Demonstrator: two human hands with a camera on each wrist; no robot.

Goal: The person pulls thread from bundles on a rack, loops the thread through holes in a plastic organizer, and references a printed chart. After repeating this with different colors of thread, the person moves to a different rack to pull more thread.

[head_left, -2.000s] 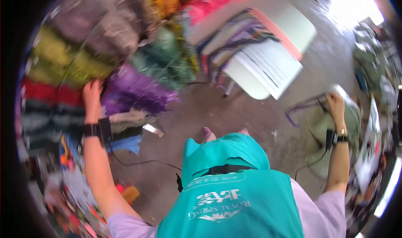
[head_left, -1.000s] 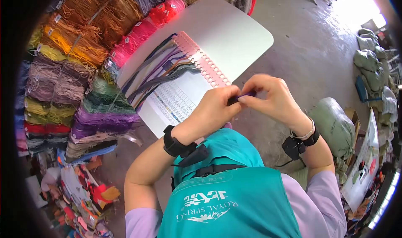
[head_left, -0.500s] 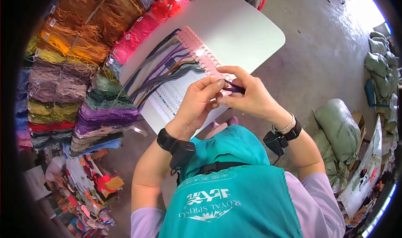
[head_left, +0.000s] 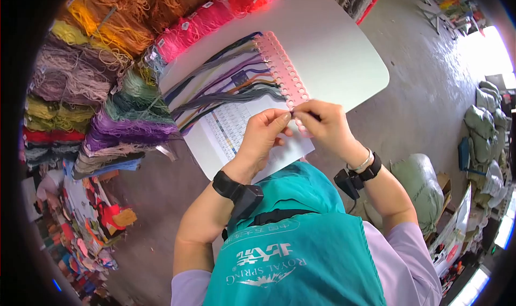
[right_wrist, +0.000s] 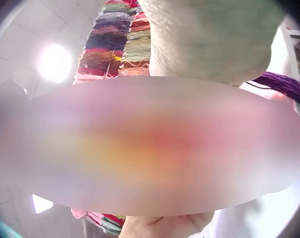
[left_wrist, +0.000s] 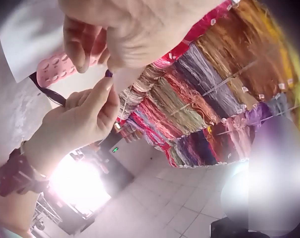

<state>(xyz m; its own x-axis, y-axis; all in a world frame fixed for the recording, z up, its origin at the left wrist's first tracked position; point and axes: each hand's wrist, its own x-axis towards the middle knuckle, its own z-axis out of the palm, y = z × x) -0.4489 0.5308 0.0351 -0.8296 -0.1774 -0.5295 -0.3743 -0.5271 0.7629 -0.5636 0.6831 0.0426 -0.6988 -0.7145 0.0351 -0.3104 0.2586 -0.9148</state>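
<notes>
1. Purple yarn, one length: at the pink holed strip, between the two hands. We see a dark purple tail (left_wrist: 49, 94) trailing from the right hand in the left wrist view.
2. Left hand (head_left: 262, 139), one: thumb and fingers narrow, pinching the purple yarn at its tip, over the near end of the strip.
3. Right hand (head_left: 332, 127), one: fingers bent and narrow, pinching the same yarn just beside the left fingertips. The right wrist view is mostly blurred (we can make out a purple hank (right_wrist: 284, 87) at its right edge, little more).
4. Pink holed strip (head_left: 280, 66), one: lying aslant on the table, its near end by the hands, with coloured strands (head_left: 215, 96) running leftward from it. We count purple, grey, brown and near-black among them.
5. Printed sheet (head_left: 230, 127), one: a chart, partly beneath the strands, left of the hands.
6. White table (head_left: 344, 48), one: rounded corners, bearing items 4 and 5.
7. Yarn bundles (head_left: 115, 104), assorted: stacked left and far left; orange, pink, mauve, green and purple noted by us.
8. Green-grey sacks (head_left: 422, 179), several: right of the person, well apart from the table.
</notes>
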